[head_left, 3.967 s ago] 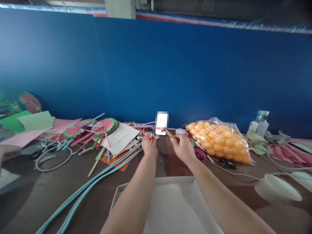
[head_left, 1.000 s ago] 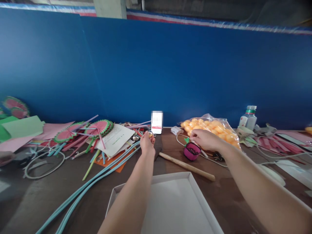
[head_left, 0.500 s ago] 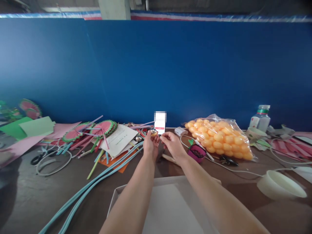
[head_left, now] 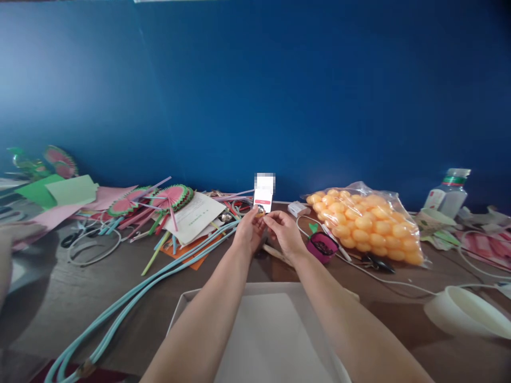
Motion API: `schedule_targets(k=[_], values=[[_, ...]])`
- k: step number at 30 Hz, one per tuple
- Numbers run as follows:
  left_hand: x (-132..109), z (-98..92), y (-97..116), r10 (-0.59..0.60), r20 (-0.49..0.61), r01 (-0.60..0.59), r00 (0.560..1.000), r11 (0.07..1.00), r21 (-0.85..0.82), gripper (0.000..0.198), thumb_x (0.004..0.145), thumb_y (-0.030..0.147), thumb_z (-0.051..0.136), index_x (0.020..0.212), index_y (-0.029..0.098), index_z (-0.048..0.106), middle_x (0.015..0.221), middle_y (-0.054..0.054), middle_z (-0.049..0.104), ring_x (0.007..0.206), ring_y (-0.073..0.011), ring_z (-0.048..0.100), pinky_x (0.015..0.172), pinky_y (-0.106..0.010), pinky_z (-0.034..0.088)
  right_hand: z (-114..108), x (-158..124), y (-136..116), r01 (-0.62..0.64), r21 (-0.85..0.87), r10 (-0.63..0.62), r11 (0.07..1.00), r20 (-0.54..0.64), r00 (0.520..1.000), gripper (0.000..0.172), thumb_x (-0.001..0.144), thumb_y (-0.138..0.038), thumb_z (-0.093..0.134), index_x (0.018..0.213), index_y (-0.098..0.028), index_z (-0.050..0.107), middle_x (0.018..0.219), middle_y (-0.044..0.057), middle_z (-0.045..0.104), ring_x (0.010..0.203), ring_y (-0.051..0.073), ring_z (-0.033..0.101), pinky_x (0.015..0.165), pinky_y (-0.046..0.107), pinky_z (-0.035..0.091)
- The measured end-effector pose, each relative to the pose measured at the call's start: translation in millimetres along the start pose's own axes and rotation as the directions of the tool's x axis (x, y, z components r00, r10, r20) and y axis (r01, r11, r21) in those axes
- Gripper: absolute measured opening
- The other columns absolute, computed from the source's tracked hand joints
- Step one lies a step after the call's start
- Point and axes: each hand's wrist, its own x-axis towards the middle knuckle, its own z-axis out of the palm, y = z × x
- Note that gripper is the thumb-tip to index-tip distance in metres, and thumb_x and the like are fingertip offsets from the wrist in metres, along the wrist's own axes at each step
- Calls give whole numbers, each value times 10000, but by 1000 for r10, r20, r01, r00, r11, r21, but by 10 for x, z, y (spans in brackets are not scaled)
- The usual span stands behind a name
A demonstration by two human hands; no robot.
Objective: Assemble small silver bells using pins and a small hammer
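Observation:
Both hands meet above the far end of a white tray [head_left: 263,340], just in front of an upright phone [head_left: 263,196] with a lit screen. A small shiny metallic ball [head_left: 261,210] is held in the fingers of my left hand [head_left: 250,230]. My right hand [head_left: 281,229] is beside it, thumb and fingertips pinched together near the ball; whatever they grip is too small to make out. A wooden stick [head_left: 277,254] lies under the right wrist. Another shiny ball [head_left: 225,217] rests on the table to the left.
Left are watermelon-patterned paper fans [head_left: 171,199], papers, scissors and light blue tubes [head_left: 147,290]. Right are a purple container [head_left: 321,247], a bag of orange balls [head_left: 367,223], a bottle [head_left: 447,194] and a white bowl [head_left: 467,314]. Another person's arm [head_left: 11,236] is at far left.
The view has tilted down. My hands stay together, with the ball now closer to the right fingertips. Another person's arm reaches farther in at the left edge.

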Motion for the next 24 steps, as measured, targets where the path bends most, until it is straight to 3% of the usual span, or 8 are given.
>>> schedule_targets(k=[9, 24], values=[[-16, 21, 2, -50, -31, 50, 998, 999, -3, 151, 874, 242, 585, 822, 109, 633, 722, -52, 646, 585, -86, 608, 576, -178, 496, -41, 38, -31, -42, 250, 54, 967, -40, 998, 315, 628, -374, 798, 817, -197, 618, 537, -71, 505, 464, 54, 395, 398, 162, 262], [-17, -3, -46, -49, -31, 52, 998, 993, 104, 201, 873, 316, 582, 809, 130, 622, 627, -19, 612, 538, -85, 583, 550, -184, 471, -40, 27, -74, -109, 312, 114, 944, 0, 993, 308, 590, -340, 821, 818, -187, 681, 662, -29, 618, 454, 33, 365, 374, 161, 188]])
